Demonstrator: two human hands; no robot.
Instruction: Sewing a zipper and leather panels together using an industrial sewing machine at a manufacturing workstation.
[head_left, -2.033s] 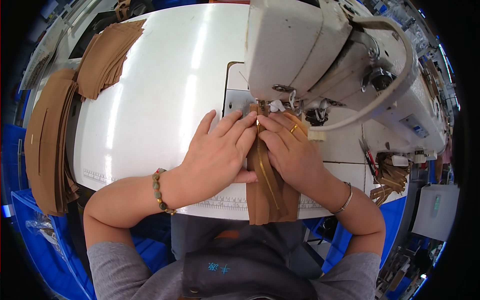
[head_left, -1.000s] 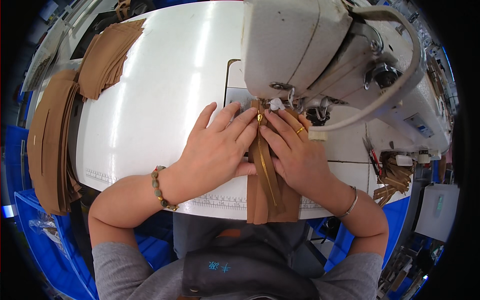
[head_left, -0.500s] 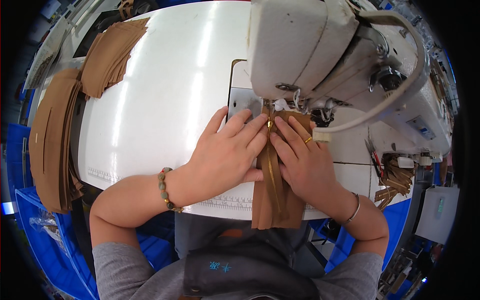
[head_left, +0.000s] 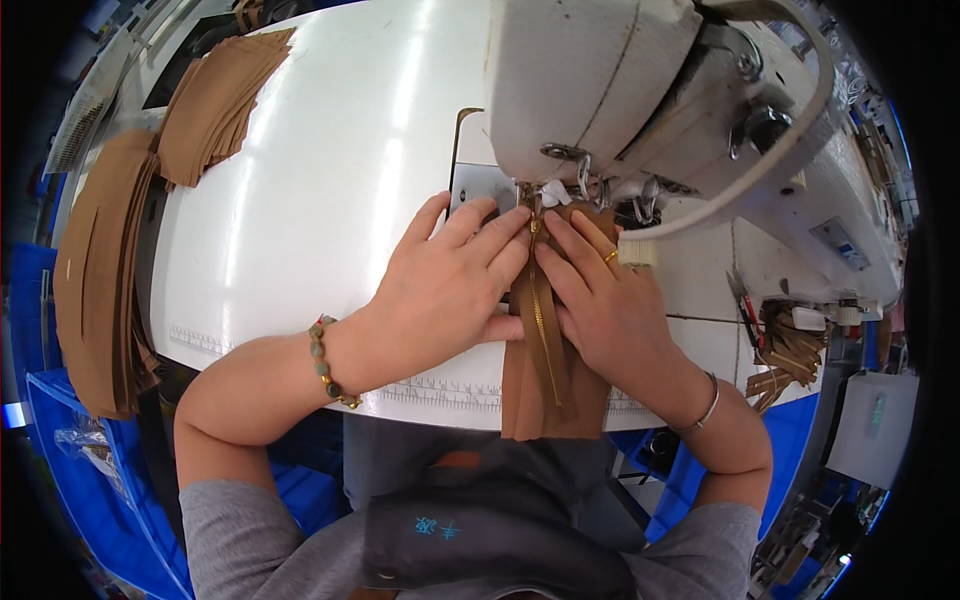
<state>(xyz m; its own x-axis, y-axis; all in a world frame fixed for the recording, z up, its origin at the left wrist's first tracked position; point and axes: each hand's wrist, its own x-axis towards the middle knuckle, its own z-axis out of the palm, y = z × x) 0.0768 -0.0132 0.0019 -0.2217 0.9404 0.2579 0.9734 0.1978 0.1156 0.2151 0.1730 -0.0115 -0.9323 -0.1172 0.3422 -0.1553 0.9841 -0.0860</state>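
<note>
Under the needle of a white sewing machine [head_left: 590, 80] lies a brown fabric strip [head_left: 515, 400] with a brass zipper [head_left: 545, 350] along it, its slider near the presser foot [head_left: 530, 192]. My left hand [head_left: 445, 280] lies open left of the zipper, fingertips on the fabric and plate beside the foot, thumb pointing right over the strip. My right hand [head_left: 605, 300] lies open on the other side of the zipper, fingers stretched toward the foot, pressing on the brown fabric.
Stacked brown fabric pieces sit at the left [head_left: 105, 270] and upper left [head_left: 210, 100] of the white table [head_left: 270, 230]. Scissors [head_left: 742, 310] and a bundle of brown zippers [head_left: 790, 355] are at the right. Blue bins [head_left: 95, 505] hang below the table edge.
Both hands and the fabric are in nearly the same arrangement, with small shifts of the fingers. The whole view has moved slightly, so things sit higher in the picture than half a second ago.
</note>
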